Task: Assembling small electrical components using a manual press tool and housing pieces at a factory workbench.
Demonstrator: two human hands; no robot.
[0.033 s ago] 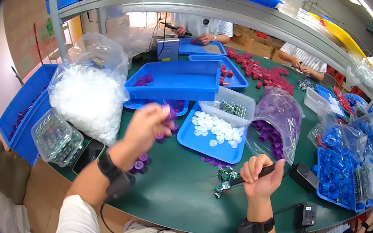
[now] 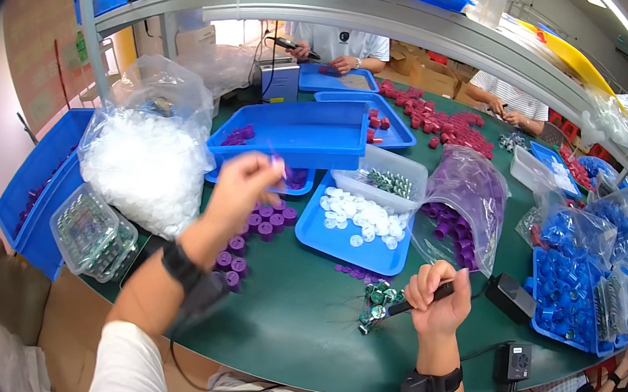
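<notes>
My left hand (image 2: 248,180) is raised over the near edge of a blue bin (image 2: 296,153), its thumb and fingers pinched. A blurred bit of purple, seemingly a purple cap (image 2: 274,157), shows at the fingertips. Below it, rows of purple caps (image 2: 264,229) stand on the green table. My right hand (image 2: 435,297) is closed round a black pen-shaped tool (image 2: 405,307). The tool slants down left, its end close to a small heap of green circuit boards (image 2: 378,301) with thin wires. Small purple discs (image 2: 364,274) lie just behind the heap.
A blue tray (image 2: 314,244) holds white round pieces and a clear box (image 2: 416,172). Right of it lies a bag of purple caps (image 2: 464,201). A bag of white pieces (image 2: 143,166) stands left. A metal shelf (image 2: 297,4) crosses above; two people work beyond, others at right.
My left hand has moved up and slightly left, away from the standing purple caps, uncovering more of them. My right hand has kept its place with the black tool.
</notes>
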